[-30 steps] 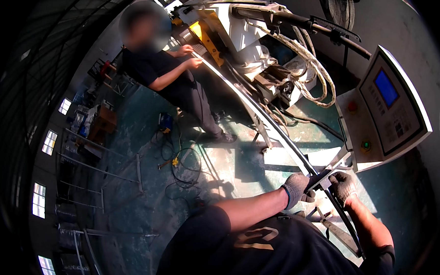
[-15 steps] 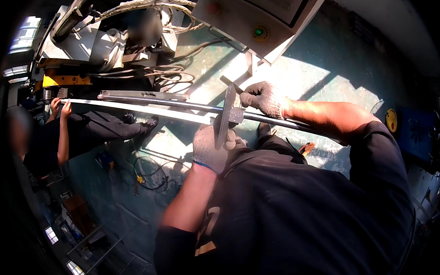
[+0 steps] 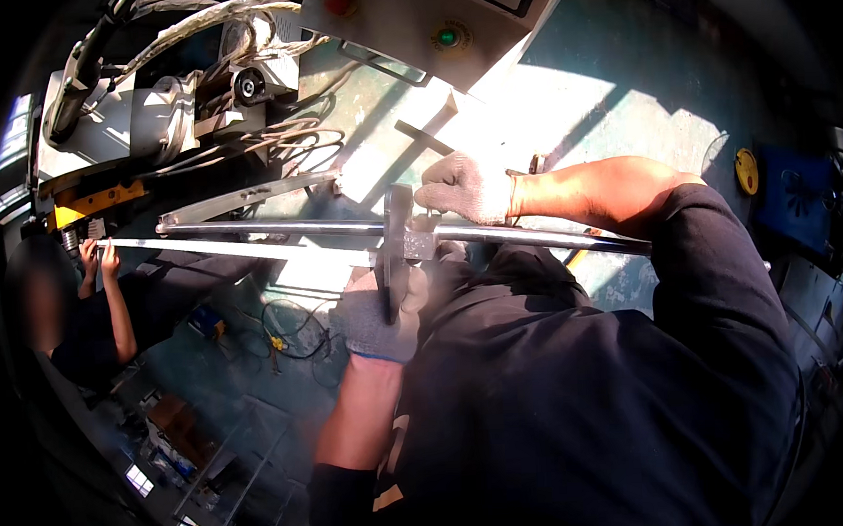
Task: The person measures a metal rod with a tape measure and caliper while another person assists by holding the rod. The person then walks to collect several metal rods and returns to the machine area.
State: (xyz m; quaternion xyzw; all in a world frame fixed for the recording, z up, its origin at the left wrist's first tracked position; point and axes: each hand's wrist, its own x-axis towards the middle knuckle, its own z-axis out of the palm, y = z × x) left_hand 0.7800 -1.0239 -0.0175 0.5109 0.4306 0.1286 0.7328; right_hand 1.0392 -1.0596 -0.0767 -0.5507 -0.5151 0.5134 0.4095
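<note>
A long shiny metal rod (image 3: 543,236) runs across in front of me, passing through a dark flat metal plate (image 3: 397,208) with a block-shaped collar (image 3: 420,245) on its right side. My gloved left hand (image 3: 381,316) is closed around the plate's lower part, at the near end of a long flat white strip (image 3: 252,249). Just above the collar is my gloved right hand (image 3: 463,188), its fingers curled in beside the plate; what they hold, if anything, is hidden. At the far left, a co-worker's hands (image 3: 101,258) hold the strip's other end.
A control box (image 3: 402,24) with a green button overhangs the top. Machinery with cables (image 3: 166,114) stands at the upper left, near a grey metal bar (image 3: 249,195). Cables (image 3: 298,339) lie on the floor at lower left. A blue case (image 3: 795,195) is at right.
The view has shifted, so the control box and machinery sit further left. The rod looks more level. Both my hands stay by the plate, and the co-worker still holds the strip.
</note>
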